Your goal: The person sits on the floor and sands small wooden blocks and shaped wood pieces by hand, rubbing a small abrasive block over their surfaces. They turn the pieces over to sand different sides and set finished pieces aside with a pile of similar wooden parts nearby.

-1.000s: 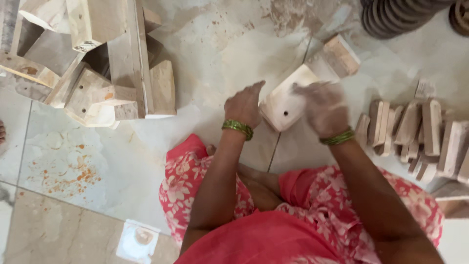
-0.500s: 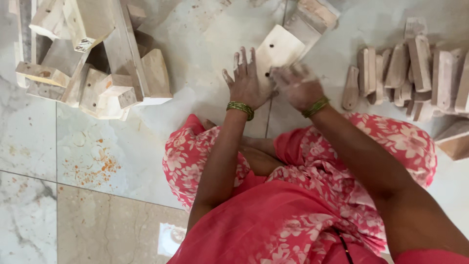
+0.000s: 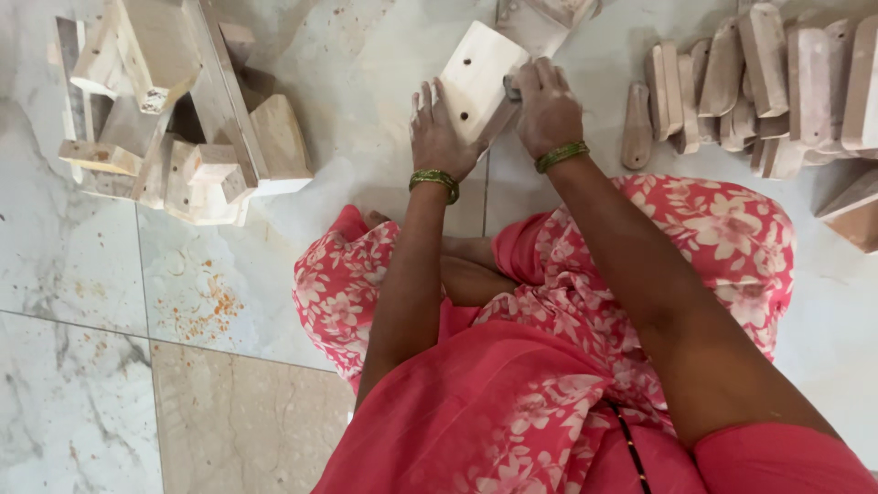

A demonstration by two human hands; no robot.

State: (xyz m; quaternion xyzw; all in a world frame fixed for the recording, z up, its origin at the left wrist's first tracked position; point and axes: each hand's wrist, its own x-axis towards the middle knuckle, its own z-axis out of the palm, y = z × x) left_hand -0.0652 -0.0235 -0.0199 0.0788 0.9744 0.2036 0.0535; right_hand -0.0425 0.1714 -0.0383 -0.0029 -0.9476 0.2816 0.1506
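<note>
right now the left hand (image 3: 441, 137) lies flat with fingers spread against the near face of a pale wooden block (image 3: 482, 78), propping it tilted up off the marble floor (image 3: 82, 265). the right hand (image 3: 547, 110) is curled shut over a small dark pad (image 3: 512, 88), probably a sanding pad, pressed on the block's right edge. the block sits just ahead of the knees, between both hands, and shows two small holes on its face.

to do this well, i would judge, the bracing palm should stay low on the face so the block cannot skid on the smooth tile, and the pad should run along the whole edge with even pressure instead of digging at one corner. the spread fingers sit close to the pad's path and are best kept clear of it.

left of the block, a heap of joined wooden offcuts (image 3: 174, 119) stands well apart. a row of similar shaped wooden pieces (image 3: 777, 82) lies on the right, near the working elbow. another pale piece (image 3: 540, 23) touches the block's far end and crowds the stroke there. orange dust stains (image 3: 206, 306) mark the tile.
</note>
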